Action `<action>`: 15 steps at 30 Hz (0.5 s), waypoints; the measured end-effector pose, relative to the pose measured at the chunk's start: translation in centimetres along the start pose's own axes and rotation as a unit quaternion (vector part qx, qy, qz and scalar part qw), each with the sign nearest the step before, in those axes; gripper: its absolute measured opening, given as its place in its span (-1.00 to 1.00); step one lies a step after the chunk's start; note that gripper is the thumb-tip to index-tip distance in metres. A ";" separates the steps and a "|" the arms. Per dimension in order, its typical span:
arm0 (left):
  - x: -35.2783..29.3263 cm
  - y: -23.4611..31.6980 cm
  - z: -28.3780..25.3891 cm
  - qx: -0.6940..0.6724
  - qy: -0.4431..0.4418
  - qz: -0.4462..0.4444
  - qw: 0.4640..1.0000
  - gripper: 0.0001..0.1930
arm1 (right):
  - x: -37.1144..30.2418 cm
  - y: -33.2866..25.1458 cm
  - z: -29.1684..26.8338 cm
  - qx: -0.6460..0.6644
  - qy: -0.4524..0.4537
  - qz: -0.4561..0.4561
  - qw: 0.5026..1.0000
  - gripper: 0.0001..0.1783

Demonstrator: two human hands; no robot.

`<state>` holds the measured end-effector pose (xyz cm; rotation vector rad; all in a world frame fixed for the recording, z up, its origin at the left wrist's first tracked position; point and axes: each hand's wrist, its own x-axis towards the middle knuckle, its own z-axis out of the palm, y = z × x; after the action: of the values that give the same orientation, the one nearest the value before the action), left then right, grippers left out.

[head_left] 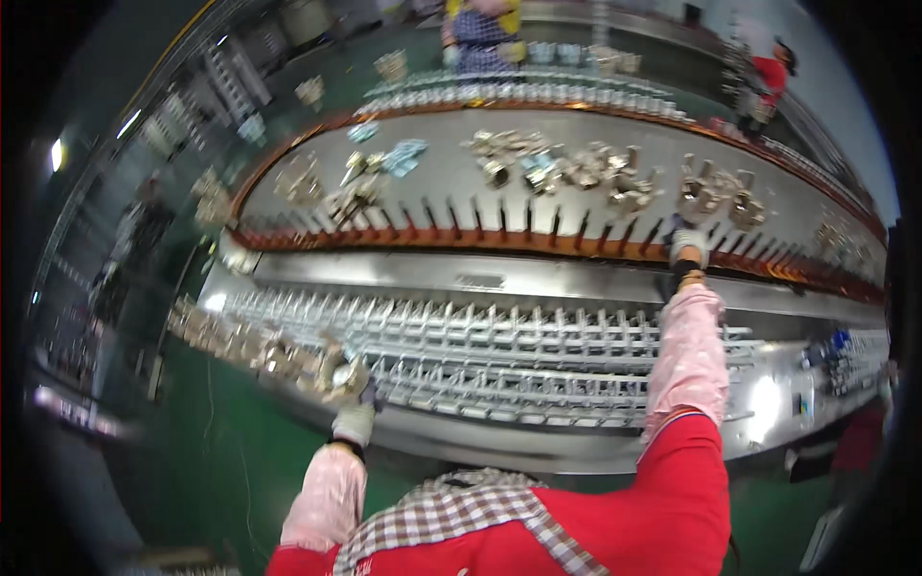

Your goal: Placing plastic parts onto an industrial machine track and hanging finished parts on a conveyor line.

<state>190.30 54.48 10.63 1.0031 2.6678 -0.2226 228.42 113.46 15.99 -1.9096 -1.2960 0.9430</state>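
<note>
My left hand (pixel 354 420), in a pale glove with dark fingertips, is at the near left edge of the metal bench. Its fingers are closed at a shiny, pale gold metal fitting (pixel 346 375), the end one of a row of similar fittings (pixel 252 346). Stretched far forward, my right hand (pixel 688 244) is gloved the same way and reaches the copper-coloured rail (pixel 499 240) with upright dark pegs. Just beyond it stand shiny metal fittings (pixel 706 188) on the grey tabletop. My right fingers are blurred and partly hidden, so their grip cannot be made out.
Between my arms lie racks of silvery metal bars (pixel 499 336) with short prongs. More fittings (pixel 586 168) and light blue cloths (pixel 404 156) are spread over the grey oval table (pixel 442 197). Across it stands a person in a checked apron (pixel 480 43); another person in red (pixel 768 77) is farther right.
</note>
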 end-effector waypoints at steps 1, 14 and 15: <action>0.1 -0.2 0.3 -0.027 -0.012 -0.011 0.999 -0.57 | -0.9 -1.1 -0.1 0.064 0.008 -0.042 0.997 -0.45; 3.2 -0.7 3.1 -0.375 0.110 0.071 0.918 -0.55 | -32.3 -5.8 0.4 0.111 -0.340 -0.214 0.909 -0.68; 3.0 -0.4 2.7 -0.381 0.130 0.095 0.910 -0.56 | -35.6 -4.1 1.5 0.076 -0.339 -0.222 0.911 -0.69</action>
<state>188.46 55.41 7.16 1.0373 2.4621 0.9791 215.96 81.26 25.88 -1.1027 -1.8724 1.4629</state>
